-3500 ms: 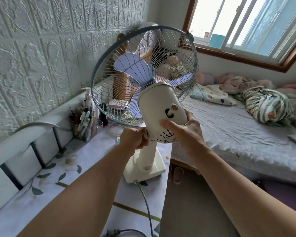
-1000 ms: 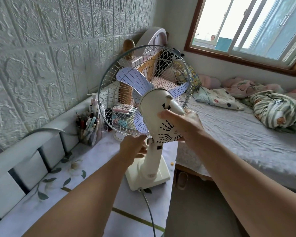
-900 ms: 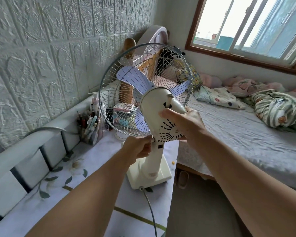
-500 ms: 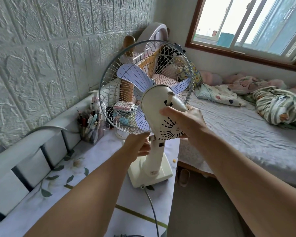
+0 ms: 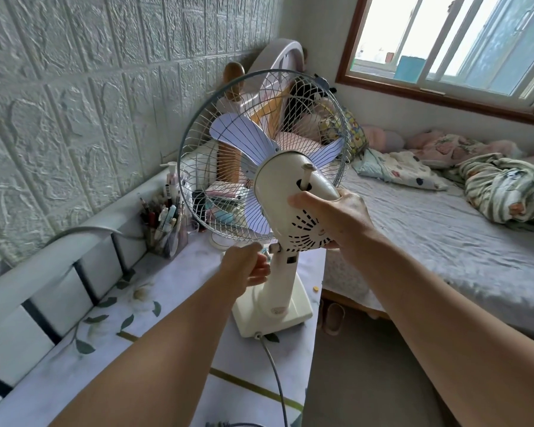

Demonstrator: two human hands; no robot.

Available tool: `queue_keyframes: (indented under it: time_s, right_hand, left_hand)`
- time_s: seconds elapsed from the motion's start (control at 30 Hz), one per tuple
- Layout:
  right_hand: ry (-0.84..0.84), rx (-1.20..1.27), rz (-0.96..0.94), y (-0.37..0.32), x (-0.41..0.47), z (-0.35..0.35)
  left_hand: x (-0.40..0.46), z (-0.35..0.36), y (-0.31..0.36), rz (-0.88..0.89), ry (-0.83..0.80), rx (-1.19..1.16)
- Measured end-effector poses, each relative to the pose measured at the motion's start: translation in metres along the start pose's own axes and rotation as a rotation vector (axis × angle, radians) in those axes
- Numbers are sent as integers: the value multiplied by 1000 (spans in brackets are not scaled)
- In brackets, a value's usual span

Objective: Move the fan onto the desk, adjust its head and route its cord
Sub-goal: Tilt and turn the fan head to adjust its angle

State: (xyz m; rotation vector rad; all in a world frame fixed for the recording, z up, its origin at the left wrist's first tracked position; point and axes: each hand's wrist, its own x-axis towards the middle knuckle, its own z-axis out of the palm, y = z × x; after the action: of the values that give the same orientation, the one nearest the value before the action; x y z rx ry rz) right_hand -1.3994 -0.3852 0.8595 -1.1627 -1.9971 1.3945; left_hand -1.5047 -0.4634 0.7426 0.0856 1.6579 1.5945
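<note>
Cord (image 5: 273,365): grey, running from the rear of the base toward the viewer along the table (image 5: 173,291) edge and passing out of view at the bottom; routing not yet begun, by the look of it. Fan (image 5: 278,208): standing with its cream base (image 5: 275,315) on the table near the bed-side edge, so the move onto the table is judged done. Left hand (image 5: 247,266): curling loosely beside the neck joint under the motor housing; whether it is gripping the knob there or only touching it cannot be told, the fingers being hidden. Right hand (image 5: 333,217): wrapping the vented rear of the housing, thumb lying across its upper back just below the oscillation pin (image 5: 306,177). Step in hand: adjusting the head. Next move is likely calling for the left hand steadying or tightening the joint while the right is setting the tilt, then both freeing up for the cord. Pen holder (image 5: 164,229): standing on the table just beyond the cage (image 5: 228,167). Bed (image 5: 429,241): lying beyond, to the right. Against the frame half a second ago: the head is sitting at much the same angle, the right hand is keeping its hold, and the left hand is remaining at the joint.
</note>
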Motion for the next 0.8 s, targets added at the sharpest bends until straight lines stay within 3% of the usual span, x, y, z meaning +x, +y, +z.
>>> queue_keyframes:
  time_s: [0.07,0.13,0.23,0.37,0.43,0.5,0.6,0.63,0.8]
  right_hand:
    - [4,-1,-3,0,0,0]
    - [8,3,-6,-1,-1,0]
    - [17,-3,5,-2,-2,1]
    - [20,-6,8,-3,-3,3]
    - [21,-7,14,-3,-3,2]
    - [19,-5,15,-3,-3,3]
    - [14,2,4,-3,-4,3]
    - [12,3,2,-3,-4,4]
    - [18,20,21,-2,-2,4]
  left_hand:
    - [-1,-3,1,-16,-100,-29]
    - [-1,-1,2,103,-129,19]
    - [4,0,5,336,-19,221]
    - [6,1,10,676,149,693]
    - [4,1,7,786,210,764]
    - [4,-1,2,667,175,620]
    - [-3,-5,4,105,-28,102]
    - [-4,-5,5,-37,-85,32]
    - [-4,3,9,-285,-263,-60]
